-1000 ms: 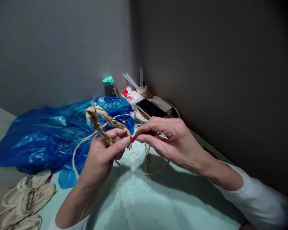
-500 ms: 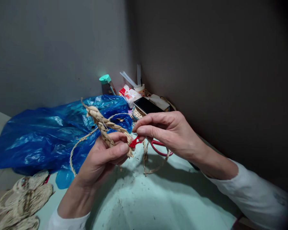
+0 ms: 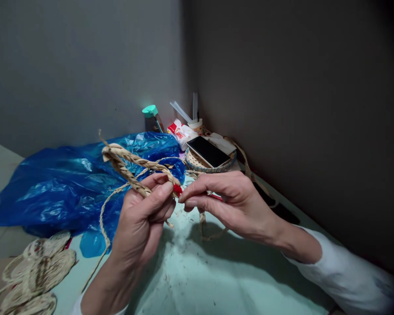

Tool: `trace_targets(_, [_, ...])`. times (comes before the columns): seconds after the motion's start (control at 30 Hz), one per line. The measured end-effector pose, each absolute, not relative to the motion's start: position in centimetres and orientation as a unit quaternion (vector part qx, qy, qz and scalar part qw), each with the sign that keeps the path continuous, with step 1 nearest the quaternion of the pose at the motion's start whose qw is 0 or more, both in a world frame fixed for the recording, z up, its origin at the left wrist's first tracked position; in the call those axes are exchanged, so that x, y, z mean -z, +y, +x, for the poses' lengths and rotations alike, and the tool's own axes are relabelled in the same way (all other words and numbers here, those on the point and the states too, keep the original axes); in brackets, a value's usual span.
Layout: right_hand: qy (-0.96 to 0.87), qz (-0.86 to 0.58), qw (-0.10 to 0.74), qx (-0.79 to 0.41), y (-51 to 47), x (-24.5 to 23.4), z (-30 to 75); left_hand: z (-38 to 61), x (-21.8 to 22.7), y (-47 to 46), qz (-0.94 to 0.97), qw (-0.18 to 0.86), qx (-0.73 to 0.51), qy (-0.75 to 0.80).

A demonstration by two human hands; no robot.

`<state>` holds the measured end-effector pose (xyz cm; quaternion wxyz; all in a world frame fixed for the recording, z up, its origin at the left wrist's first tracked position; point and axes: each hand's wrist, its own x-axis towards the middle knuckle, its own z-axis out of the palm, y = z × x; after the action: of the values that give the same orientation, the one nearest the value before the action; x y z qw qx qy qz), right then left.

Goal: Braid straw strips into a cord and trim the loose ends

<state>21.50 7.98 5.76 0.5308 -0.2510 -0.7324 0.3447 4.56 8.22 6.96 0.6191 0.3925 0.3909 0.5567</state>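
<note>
My left hand is closed around a folded braid of tan straw, thumb pressing it near its end. The braid's loop sticks up to the left, and a thin straw strand trails down from it. My right hand pinches a red cord or strip right where it meets the braid's end at my left thumb. The fingertips of both hands almost touch. More straw hangs below my right hand.
A crumpled blue plastic bag lies behind my hands. A phone rests on a woven round basket near the corner, beside a green-capped bottle, a packet and a cup with sticks. Coiled straw pieces lie at bottom left. Walls close off the right side.
The red scissors handle seen under my right hand half a second ago is hidden now. My hands came closer together, and the braid's loop tilted further left.
</note>
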Motion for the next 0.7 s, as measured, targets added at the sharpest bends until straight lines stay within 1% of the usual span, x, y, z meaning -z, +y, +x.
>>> trace_targets(0.13, [-0.756, -0.236, 0.531, -0.3, 8.5, -5.2, 21.5, 4.9, -7.3, 8.1, 0.354, 0.662, -0.553, 0.361])
trace_targets(0.23, [-0.73, -0.27, 0.551, -0.301, 8.7, -5.0, 21.8, 4.9, -7.5, 8.2, 0.345, 0.686, -0.543, 0.34])
trace_targets(0.37, [-0.692, -0.302, 0.568, -0.328, 8.6, -5.3, 22.1, 4.8, -7.4, 8.2, 0.36, 0.659, -0.555, 0.36])
trace_targets(0.43, [-0.699, -0.314, 0.553, -0.327, 8.4, -5.6, 22.2, 4.8, -7.2, 8.2, 0.364, 0.636, -0.566, 0.377])
trace_targets(0.57, [-0.704, -0.339, 0.508, -0.363, 8.3, -5.9, 22.2, 5.1, -6.7, 8.1, 0.381, 0.613, -0.563, 0.403])
trace_targets(0.7, [-0.706, -0.353, 0.495, -0.364, 8.5, -5.8, 21.9, 5.4, -6.5, 8.1, 0.401, 0.607, -0.553, 0.406])
